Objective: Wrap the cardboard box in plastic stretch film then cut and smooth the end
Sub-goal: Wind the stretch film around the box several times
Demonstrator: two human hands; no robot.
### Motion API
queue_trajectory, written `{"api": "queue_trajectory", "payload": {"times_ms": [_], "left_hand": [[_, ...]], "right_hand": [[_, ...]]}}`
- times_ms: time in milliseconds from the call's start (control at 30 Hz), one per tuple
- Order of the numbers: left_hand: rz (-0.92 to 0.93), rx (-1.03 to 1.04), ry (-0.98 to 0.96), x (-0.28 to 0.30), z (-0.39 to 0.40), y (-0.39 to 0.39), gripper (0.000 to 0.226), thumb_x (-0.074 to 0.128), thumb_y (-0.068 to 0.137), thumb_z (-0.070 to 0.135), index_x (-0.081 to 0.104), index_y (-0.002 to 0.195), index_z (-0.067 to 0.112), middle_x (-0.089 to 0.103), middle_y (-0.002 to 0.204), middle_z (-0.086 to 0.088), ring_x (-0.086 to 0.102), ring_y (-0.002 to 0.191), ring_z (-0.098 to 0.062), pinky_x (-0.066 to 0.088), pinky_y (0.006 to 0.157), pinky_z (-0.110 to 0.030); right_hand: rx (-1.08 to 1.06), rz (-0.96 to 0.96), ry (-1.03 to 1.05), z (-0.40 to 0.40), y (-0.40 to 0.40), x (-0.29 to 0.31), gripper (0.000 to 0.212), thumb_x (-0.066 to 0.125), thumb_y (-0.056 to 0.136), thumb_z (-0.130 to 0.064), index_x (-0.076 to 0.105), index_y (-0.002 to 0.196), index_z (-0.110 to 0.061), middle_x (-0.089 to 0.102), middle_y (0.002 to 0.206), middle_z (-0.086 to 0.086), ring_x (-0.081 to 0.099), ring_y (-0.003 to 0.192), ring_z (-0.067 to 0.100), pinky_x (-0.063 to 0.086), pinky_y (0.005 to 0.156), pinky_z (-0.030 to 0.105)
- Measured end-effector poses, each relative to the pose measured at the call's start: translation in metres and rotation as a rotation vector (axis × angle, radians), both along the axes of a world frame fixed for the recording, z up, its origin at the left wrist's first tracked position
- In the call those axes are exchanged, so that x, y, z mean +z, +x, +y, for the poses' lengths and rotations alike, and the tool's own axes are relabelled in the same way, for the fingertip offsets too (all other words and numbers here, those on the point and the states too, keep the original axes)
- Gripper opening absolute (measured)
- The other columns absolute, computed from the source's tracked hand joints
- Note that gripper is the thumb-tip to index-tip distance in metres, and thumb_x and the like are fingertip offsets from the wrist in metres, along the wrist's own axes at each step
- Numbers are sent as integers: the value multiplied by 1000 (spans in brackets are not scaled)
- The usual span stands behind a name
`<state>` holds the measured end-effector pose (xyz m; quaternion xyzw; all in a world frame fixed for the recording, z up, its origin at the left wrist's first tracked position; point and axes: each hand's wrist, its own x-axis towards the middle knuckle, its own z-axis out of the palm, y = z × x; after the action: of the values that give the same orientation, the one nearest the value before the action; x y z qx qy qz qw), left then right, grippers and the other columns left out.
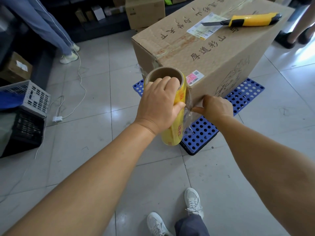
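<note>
Cardboard box [213, 48]: standing on a blue perforated pallet [202, 132], handwritten characters across its top, near corner turned toward the camera.
Stretch film roll [172, 120]: yellow, held nearly upright just beside the box's near corner, open cardboard core uppermost, lower end hanging above the pallet's near corner.
Left hand [158, 106]: gripping the roll's upper part; fingers curled over the core's rim and down inside it, thumb pressed along the roll's outer side.
Loose film end [189, 114]: clear, crumpled, stretched from the roll's right side toward the box's near vertical edge.
Right hand [216, 106]: at the low part of the box's near corner, thumb pointing left and touching the film; fingers curled, tips hidden against the box, so cannot tell whether pinching or only pressing.
Utility knife [243, 20]: yellow and black, blade extended, lying on the box's top near its far right edge, blade tip over a white shipping label [204, 28].
Pallet: on the tiled floor [102, 99], edges showing beyond the box's base.
Crates [29, 99]: white over black, at the floor's left edge.
White shoes [192, 200]: at the bottom edge, on the tiles.
</note>
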<state>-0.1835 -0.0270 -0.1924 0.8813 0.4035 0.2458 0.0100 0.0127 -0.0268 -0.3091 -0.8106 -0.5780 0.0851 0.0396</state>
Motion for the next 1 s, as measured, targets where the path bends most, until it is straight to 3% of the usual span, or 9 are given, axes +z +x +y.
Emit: {"api": "queue_trajectory", "payload": {"times_ms": [167,300,500,633,700,767,833,900,1000], "left_hand": [[9,-2,-12,4,1,1,32,75,70,27,50,81,10,45,75,2,40,69,-17,39,70,-35],[82,-23,-30,7,2,-2,33,73,73,32,52,85,10,53,78,-3,48,73,-22,41,73,-37],[152,-42,-76,11,1,-3,34,66,79,37,52,96,11,56,90,-5,50,86,-24,37,82,-36],[171,-62,-91,12,1,-4,36,64,81,38,51,101,12,55,95,-4,49,91,-23,36,86,-35],[195,-97,-113,14,2,-6,37,64,81,38,49,103,12,54,98,-3,48,94,-22,34,87,-33],[230,-144,-133,14,5,-10,40,65,81,37,48,108,13,53,104,-3,47,99,-22,31,92,-33],[290,-188,-134,15,8,-15,45,65,79,36,46,114,15,53,109,-1,47,104,-22,25,98,-34],[346,-224,-110,16,9,-18,51,65,77,39,45,119,18,53,111,0,48,106,-23,21,101,-36],[411,-246,-61,19,9,-18,57,63,77,46,42,124,20,56,112,0,51,105,-24,21,101,-37]], "right_hand": [[33,-46,-108,6,1,8,52,48,80,-71,60,76,-20,47,60,-5,53,65,20,41,59,31],[72,6,-62,2,-4,2,45,48,89,-59,69,91,-19,65,77,3,60,73,24,44,61,33],[-168,410,-6,-3,-16,-2,28,55,93,-26,72,92,-5,67,81,14,62,72,30,55,64,38],[-399,557,-47,1,-34,1,21,52,92,-11,67,84,2,56,73,10,46,54,18,36,44,26],[-460,633,-20,0,-39,2,20,50,91,-6,67,94,5,57,78,10,51,62,22,42,50,28],[-518,795,63,-5,-43,1,32,45,92,-2,61,119,-2,60,103,7,59,85,27,52,67,35],[-571,985,119,-12,-47,1,46,41,94,0,45,138,-12,55,123,6,59,98,26,54,72,32],[-602,1136,120,-17,-48,0,49,37,95,2,41,142,-13,52,135,10,59,109,28,55,83,35],[-681,1122,55,-27,-56,-5,40,41,95,-3,47,134,-1,54,133,20,55,119,34,48,98,41]]}}
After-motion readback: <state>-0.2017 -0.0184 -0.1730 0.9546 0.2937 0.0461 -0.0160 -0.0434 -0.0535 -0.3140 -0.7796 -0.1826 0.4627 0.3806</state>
